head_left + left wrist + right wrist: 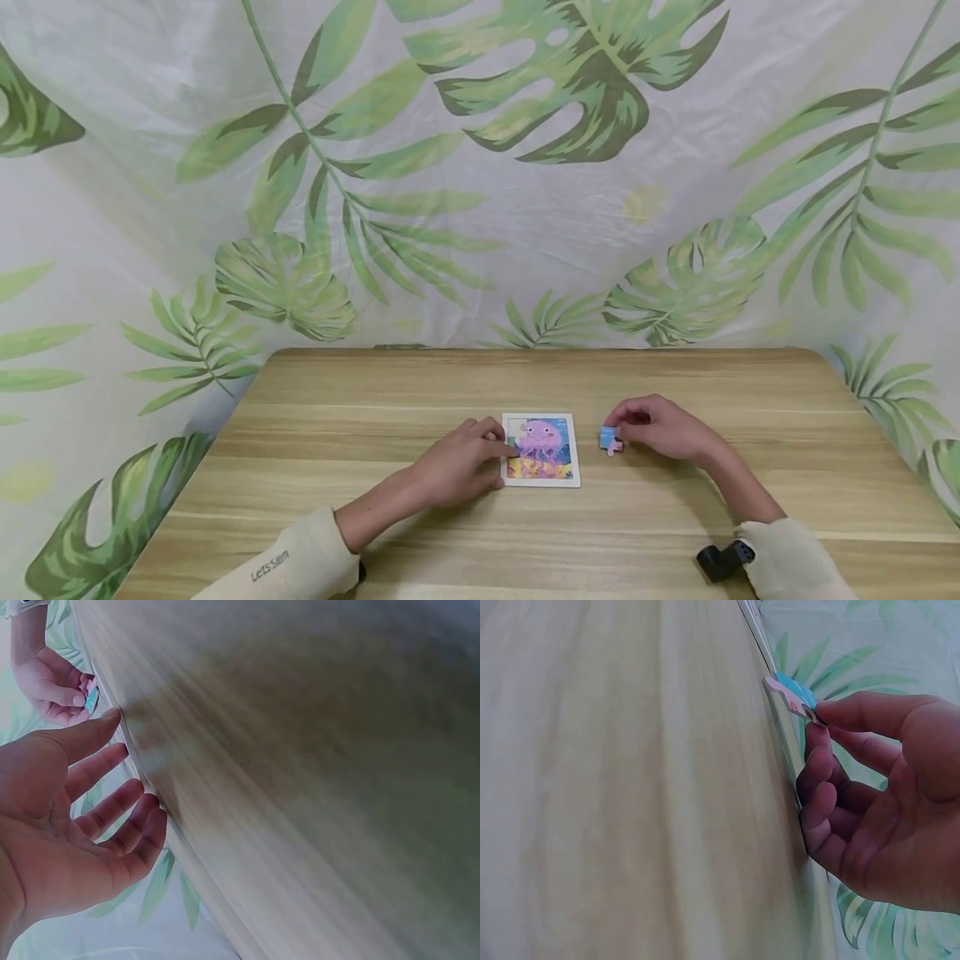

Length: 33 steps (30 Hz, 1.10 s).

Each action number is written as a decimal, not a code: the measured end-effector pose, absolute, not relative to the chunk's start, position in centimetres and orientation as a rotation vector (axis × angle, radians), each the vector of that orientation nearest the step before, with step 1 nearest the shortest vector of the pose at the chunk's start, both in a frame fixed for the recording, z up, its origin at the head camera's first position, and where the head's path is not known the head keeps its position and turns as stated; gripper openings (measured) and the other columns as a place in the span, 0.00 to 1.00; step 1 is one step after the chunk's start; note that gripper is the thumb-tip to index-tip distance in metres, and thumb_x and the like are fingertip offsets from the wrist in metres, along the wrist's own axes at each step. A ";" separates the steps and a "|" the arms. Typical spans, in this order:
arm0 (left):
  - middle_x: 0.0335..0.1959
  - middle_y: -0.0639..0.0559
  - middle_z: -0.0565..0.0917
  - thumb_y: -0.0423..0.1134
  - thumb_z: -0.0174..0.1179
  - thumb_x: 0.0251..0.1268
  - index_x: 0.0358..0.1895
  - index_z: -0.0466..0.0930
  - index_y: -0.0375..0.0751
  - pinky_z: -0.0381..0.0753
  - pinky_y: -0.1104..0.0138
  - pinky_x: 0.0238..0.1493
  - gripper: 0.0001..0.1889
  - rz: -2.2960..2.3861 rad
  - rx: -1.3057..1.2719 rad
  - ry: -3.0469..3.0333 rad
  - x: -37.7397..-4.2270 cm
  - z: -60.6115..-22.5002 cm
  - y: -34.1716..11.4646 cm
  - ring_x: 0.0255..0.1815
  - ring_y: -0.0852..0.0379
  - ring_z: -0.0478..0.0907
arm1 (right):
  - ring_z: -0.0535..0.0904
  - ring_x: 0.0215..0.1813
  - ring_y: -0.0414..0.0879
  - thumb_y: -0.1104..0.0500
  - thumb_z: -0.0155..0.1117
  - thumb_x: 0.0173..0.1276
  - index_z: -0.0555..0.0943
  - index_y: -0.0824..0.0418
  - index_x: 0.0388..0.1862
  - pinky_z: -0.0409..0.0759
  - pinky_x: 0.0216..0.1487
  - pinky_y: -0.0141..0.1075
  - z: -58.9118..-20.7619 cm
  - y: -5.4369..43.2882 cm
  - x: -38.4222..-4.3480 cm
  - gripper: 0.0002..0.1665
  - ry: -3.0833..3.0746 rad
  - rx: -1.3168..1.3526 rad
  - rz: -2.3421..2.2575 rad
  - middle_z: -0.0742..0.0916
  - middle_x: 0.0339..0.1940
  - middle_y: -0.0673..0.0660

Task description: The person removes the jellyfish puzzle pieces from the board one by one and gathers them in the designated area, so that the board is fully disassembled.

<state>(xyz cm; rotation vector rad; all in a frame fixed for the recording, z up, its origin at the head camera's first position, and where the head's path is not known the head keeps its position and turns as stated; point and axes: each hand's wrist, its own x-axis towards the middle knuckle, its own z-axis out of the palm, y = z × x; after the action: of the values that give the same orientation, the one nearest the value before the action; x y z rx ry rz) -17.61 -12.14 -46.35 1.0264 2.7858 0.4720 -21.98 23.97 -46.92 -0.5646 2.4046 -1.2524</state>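
Note:
A square jellyfish puzzle (542,450) with a white border lies flat on the table. Its upper-left corner shows a pale, bare patch, while pink, blue and yellow picture fills the rest. My left hand (467,460) rests at the board's left edge, with its index finger reaching over the border; the left wrist view has its fingers (112,806) loosely bent around nothing. To the right of the board, my right hand (667,429) pinches a blue and pink puzzle piece (611,440) between thumb and fingers. That piece (796,694) is tilted in the right wrist view.
The wooden table (360,392) has rounded far corners and stands against a leaf-print cloth (525,233). A black device (723,562) sits at my right cuff. Table surface extends on both sides of the board.

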 end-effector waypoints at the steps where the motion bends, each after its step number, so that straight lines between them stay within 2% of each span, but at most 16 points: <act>1: 0.61 0.49 0.81 0.43 0.74 0.70 0.65 0.88 0.46 0.80 0.61 0.57 0.21 0.471 1.022 2.786 -17.6 -46.3 -12.1 0.57 0.52 0.76 | 0.76 0.45 0.45 0.63 0.63 0.79 0.88 0.65 0.53 0.76 0.45 0.32 -46.9 23.9 -22.0 0.11 2.406 -0.569 -1.245 0.89 0.46 0.58; 19: 0.61 0.50 0.82 0.43 0.74 0.70 0.64 0.88 0.48 0.80 0.61 0.56 0.21 0.475 1.017 2.794 -17.7 -46.5 -12.2 0.57 0.53 0.76 | 0.78 0.42 0.43 0.66 0.65 0.76 0.88 0.64 0.48 0.78 0.44 0.32 -47.2 23.0 -23.3 0.08 2.488 -0.624 -1.172 0.90 0.42 0.56; 29: 0.61 0.49 0.82 0.43 0.74 0.70 0.64 0.88 0.46 0.81 0.62 0.54 0.21 0.480 1.020 2.795 -17.6 -46.5 -12.1 0.57 0.52 0.76 | 0.77 0.37 0.42 0.64 0.76 0.66 0.88 0.64 0.48 0.76 0.40 0.32 -46.9 22.6 -22.8 0.11 2.540 -0.649 -1.110 0.89 0.38 0.54; 33: 0.61 0.49 0.82 0.43 0.74 0.70 0.64 0.88 0.46 0.81 0.62 0.54 0.21 0.482 1.025 2.795 -17.5 -46.5 -12.1 0.56 0.52 0.76 | 0.76 0.38 0.43 0.63 0.77 0.66 0.89 0.62 0.47 0.76 0.40 0.32 -46.9 22.6 -22.7 0.11 2.554 -0.631 -1.085 0.88 0.37 0.52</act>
<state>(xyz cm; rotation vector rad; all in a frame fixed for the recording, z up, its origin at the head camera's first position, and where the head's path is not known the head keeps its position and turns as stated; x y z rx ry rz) -17.54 -12.09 -46.48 1.0254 2.7946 0.4824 -22.73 22.60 -46.91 -0.6307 2.5542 -1.0848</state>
